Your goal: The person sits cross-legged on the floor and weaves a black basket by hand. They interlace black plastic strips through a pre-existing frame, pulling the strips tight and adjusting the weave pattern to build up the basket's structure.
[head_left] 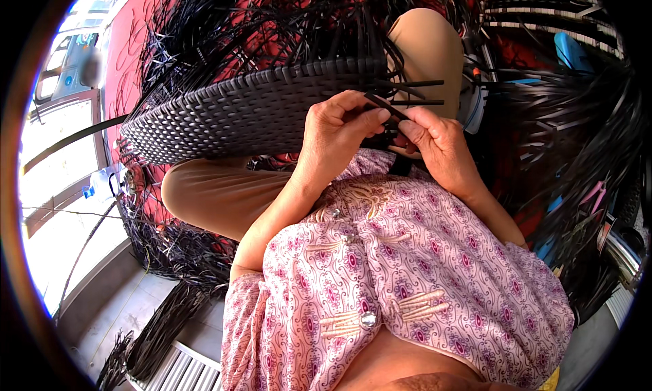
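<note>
A dark woven wicker panel (224, 112) with a rounded rim lies across my lap, stretching from the left toward the middle. At its right end, several loose dark strand ends stick out to the right. My left hand (336, 129) is closed, its thumb and fingers pinching a flat black plastic strip (384, 106). Close beside it, my right hand (438, 143) grips the same strip between thumb and fingertips. The strip slants down to the right between the two hands. Parts of the fingers under the strip are hidden.
Tangled black strips (204, 24) spread over a red cloth (125, 44) beyond the panel. More strips (577, 126) heap at the right, near a blue object (570, 51) and pink-handled scissors or pliers (595, 195). A clear bottle (103, 183) lies at the left.
</note>
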Demonstrator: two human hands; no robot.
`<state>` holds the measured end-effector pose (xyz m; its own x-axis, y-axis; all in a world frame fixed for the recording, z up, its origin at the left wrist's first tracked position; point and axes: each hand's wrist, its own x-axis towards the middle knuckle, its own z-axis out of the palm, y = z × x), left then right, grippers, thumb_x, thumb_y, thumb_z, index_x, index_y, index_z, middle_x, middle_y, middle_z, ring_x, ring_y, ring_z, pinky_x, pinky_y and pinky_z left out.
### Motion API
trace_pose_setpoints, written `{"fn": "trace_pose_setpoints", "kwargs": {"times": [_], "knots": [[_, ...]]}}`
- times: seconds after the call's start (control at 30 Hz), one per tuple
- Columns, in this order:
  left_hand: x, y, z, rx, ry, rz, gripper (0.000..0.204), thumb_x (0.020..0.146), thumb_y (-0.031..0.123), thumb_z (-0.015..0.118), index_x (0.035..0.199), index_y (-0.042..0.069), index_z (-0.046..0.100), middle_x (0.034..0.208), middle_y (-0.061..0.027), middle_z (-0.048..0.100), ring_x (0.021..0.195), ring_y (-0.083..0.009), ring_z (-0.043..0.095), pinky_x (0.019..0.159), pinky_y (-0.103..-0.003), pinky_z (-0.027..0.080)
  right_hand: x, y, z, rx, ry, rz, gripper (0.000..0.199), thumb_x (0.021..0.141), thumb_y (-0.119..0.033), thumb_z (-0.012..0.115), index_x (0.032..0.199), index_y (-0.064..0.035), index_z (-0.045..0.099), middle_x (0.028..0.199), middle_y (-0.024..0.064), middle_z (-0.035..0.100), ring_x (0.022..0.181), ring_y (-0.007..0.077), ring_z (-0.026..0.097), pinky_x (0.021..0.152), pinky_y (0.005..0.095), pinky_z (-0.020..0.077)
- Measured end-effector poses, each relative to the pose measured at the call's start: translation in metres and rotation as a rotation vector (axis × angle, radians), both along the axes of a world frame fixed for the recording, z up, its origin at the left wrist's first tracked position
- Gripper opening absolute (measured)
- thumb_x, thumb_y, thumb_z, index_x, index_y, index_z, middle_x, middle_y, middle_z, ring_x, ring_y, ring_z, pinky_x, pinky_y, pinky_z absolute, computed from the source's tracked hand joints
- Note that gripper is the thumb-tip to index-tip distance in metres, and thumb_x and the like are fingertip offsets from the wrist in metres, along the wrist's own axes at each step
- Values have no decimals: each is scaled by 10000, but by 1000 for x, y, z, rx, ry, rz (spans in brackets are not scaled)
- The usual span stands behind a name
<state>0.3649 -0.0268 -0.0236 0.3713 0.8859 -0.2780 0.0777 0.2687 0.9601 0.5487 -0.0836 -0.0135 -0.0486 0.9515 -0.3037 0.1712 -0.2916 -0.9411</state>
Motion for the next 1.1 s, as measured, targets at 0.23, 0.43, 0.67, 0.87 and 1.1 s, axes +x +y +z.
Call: {"fn": "trace_pose_setpoints", "kwargs": {"times": [0.23,0.43,0.67,0.87,1.1], "knots": [[6,13,7,-42,-83,76,123,905,75,701,990,-15,702,809,-23,698,724,-57,651,655,-195,527,20,24,1,269,-120,-16,183,910,-143,694,945,36,682,717,84,655,657,112,599,620,283,470],[-4,75,27,300,215,86,189,890,92,664,1051,3,709,832,-50,718,720,-102,671,667,-233,521,59,75,11,273,-366,-23,278,907,-241,670,796,14,658,619,64,579,566,137,546,562,285,433],[-3,143,-2,326,531,-413,277,911,62,616,1175,-5,661,972,-77,735,907,-119,670,836,-256,510,62,145,-29,216,-334,136,219,815,-232,704,867,-19,701,713,62,664,663,181,647,661,324,493],[2,157,-22,255,568,-542,432,891,67,650,1310,4,563,989,-75,725,941,-118,645,854,-268,495,56,167,-21,65,-185,279,186,807,-92,702,972,-9,690,739,-8,635,640,50,564,563,210,430],[2,166,-18,124,455,-503,444,843,99,693,1272,24,609,919,-13,711,756,-39,585,647,-202,452,49,172,-25,-88,41,317,164,806,-132,733,938,-41,698,724,-12,635,643,52,567,568,210,433]]}}
